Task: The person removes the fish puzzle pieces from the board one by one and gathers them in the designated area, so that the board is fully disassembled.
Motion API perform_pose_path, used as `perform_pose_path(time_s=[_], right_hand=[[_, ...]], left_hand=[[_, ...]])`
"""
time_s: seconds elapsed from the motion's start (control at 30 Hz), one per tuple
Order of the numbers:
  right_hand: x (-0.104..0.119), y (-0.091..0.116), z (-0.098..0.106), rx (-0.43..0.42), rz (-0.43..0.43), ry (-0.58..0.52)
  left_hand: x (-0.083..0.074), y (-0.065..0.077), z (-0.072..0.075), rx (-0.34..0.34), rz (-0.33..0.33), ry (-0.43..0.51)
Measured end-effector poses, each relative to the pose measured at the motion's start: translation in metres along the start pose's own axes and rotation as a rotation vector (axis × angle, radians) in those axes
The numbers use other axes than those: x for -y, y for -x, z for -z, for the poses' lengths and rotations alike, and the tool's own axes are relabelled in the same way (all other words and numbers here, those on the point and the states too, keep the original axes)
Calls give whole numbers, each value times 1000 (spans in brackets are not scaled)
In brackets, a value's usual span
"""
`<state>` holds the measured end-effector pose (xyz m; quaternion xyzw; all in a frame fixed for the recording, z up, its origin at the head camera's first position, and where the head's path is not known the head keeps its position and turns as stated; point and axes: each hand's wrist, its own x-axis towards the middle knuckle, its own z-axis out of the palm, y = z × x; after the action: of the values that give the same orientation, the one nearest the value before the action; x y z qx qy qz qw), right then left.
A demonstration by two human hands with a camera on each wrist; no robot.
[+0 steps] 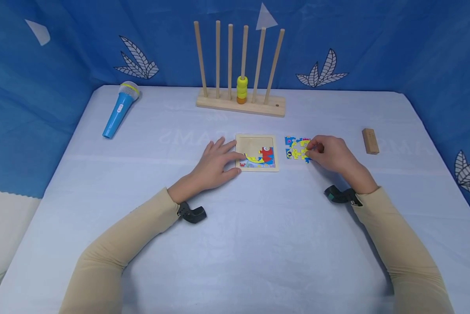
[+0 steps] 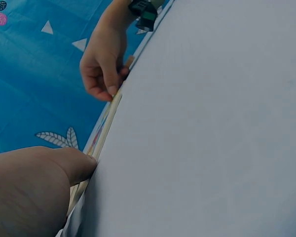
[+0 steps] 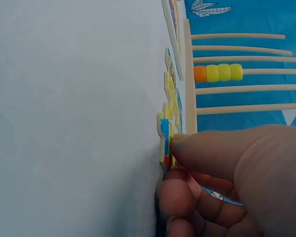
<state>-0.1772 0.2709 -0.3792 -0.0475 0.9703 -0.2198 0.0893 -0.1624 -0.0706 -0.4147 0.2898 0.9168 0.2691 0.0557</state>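
A wooden puzzle tray (image 1: pixel 257 170) lies mid-table, its lower part filled with colourful jigsaw pieces and its upper part showing bare wood. My left hand (image 1: pixel 215 165) rests at the tray's left edge, fingers spread and the thumb at the lower corner. In the left wrist view, the left thumb (image 2: pixel 81 165) lies along the tray's rim. Just right of the tray sits a cluster of loose yellow and blue puzzle pieces (image 1: pixel 295 152). My right hand (image 1: pixel 331 155) pinches a puzzle piece (image 3: pixel 171 133) at the cluster's right end between thumb and fingers, which partly hide it.
Behind the tray stands a wooden peg rack (image 1: pixel 219 104) with several upright rods and yellow and orange beads (image 1: pixel 241 89) on one. A blue toy microphone (image 1: pixel 118 111) lies at the back left. On the right is a small wooden block (image 1: pixel 370 141). Blue cloth (image 1: pixel 172 39) hangs behind the table.
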Motion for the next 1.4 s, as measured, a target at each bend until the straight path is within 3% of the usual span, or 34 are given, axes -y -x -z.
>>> perform_pose_path(time_s=[0.33,0.6,0.87,1.03,1.27,1.4], right_hand=[[2,-3,16,40,53,-52],[34,-15,23,21,155,-94],[68,-31,8,140,187,-90],[72,-33,-6,185,262,-68],[77,-33,-19,239,238,-1],[82,-28,-22,228,242,50]], left_hand=[[1,1,1,0,2,-6],[1,1,-2,6,5,-6],[-1,1,-1,12,9,-6],[-2,1,0,15,16,-20],[-2,3,1,13,17,-21],[-1,2,0,10,11,-14]])
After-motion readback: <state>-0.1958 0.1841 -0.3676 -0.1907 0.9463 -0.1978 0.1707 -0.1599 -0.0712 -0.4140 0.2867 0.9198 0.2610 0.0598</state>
